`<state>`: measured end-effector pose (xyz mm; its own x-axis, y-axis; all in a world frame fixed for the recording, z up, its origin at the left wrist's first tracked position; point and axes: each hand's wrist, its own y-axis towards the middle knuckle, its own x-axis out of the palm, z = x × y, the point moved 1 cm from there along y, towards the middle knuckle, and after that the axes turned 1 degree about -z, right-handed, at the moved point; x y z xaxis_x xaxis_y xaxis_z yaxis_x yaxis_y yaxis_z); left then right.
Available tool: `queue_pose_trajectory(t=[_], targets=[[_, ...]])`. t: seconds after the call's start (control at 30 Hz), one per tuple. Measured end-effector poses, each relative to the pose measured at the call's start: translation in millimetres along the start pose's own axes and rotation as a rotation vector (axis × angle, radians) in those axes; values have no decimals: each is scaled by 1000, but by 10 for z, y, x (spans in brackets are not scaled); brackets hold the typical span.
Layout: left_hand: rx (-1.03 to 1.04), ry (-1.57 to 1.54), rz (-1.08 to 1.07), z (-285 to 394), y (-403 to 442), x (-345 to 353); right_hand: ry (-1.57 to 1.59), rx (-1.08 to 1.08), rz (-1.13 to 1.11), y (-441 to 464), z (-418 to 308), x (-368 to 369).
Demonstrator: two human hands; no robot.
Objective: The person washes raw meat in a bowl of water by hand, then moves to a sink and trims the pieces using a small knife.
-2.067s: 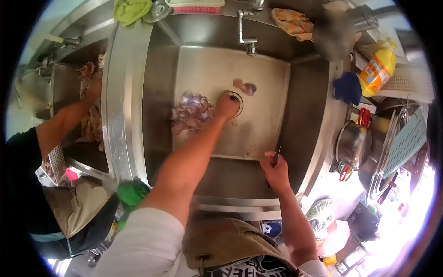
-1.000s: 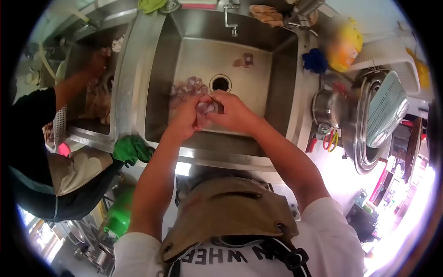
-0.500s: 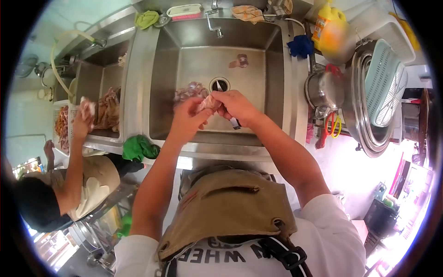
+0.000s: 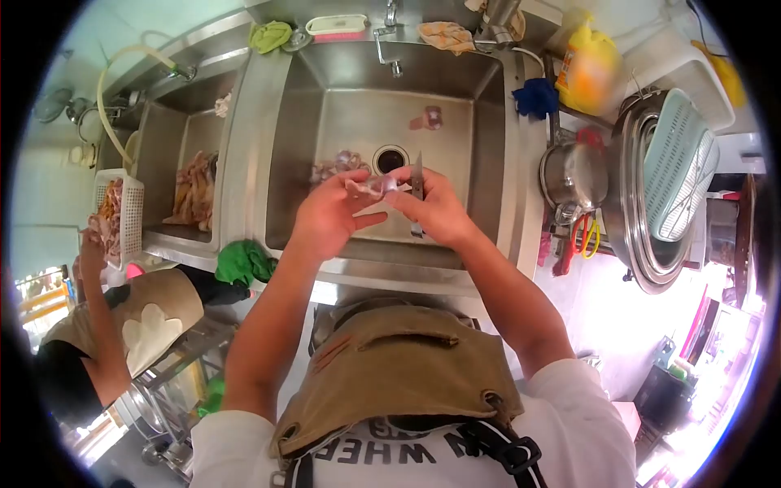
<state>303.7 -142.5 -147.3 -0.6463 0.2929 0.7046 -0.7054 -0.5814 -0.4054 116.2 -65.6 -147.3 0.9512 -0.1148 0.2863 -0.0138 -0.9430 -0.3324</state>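
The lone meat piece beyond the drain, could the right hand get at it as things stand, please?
Probably yes: only sink floor seems to lie between the right hand and the lone meat piece, though the knife it holds may hamper grasping.

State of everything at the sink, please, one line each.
Left hand: thumb spread, fingertips at the held piece
Right hand: gripping knife and held piece
Knife: blade bare, pointing away from the wearer
Held piece: raised above the sink
Heap of pieces: lying in the sink
Lone piece: lying apart from the heap
Drain: uncovered
Faucet: no stream visible
Dark green cloth: crumpled
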Motion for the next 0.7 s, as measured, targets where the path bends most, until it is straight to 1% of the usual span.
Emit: queue_pose_trajectory(t=[0.07, 0.13, 0.2, 0.27, 0.37, 0.47, 0.57, 0.67, 0.7], targets=[[-46, -150, -13, 84, -28, 138, 20, -54, -30, 20, 45, 0], [112, 140, -13, 23, 7, 245, 57, -53, -90, -1, -52, 1], [87, 201, -36, 44, 30, 238, 61, -78, -136, 1, -137, -2], [-137, 27, -108, 61, 126, 174, 31, -132, -141, 32, -191, -81], [-152, 64, -108, 101, 53, 144, -9, -180, -91, 69, -220, -133], [-139, -1, -38, 113, 26, 236, -13, -189, 77, 69, -227, -97], [-64, -42, -75, 84, 29, 224, 23, -114, 88, 13, -95, -91], [-11, 10, 90, 68, -46, 249, -176, -242, 195, -139, -89, 133], [9, 43, 126, 68, -63, 279, -182, -237, 177, -172, -142, 173]])
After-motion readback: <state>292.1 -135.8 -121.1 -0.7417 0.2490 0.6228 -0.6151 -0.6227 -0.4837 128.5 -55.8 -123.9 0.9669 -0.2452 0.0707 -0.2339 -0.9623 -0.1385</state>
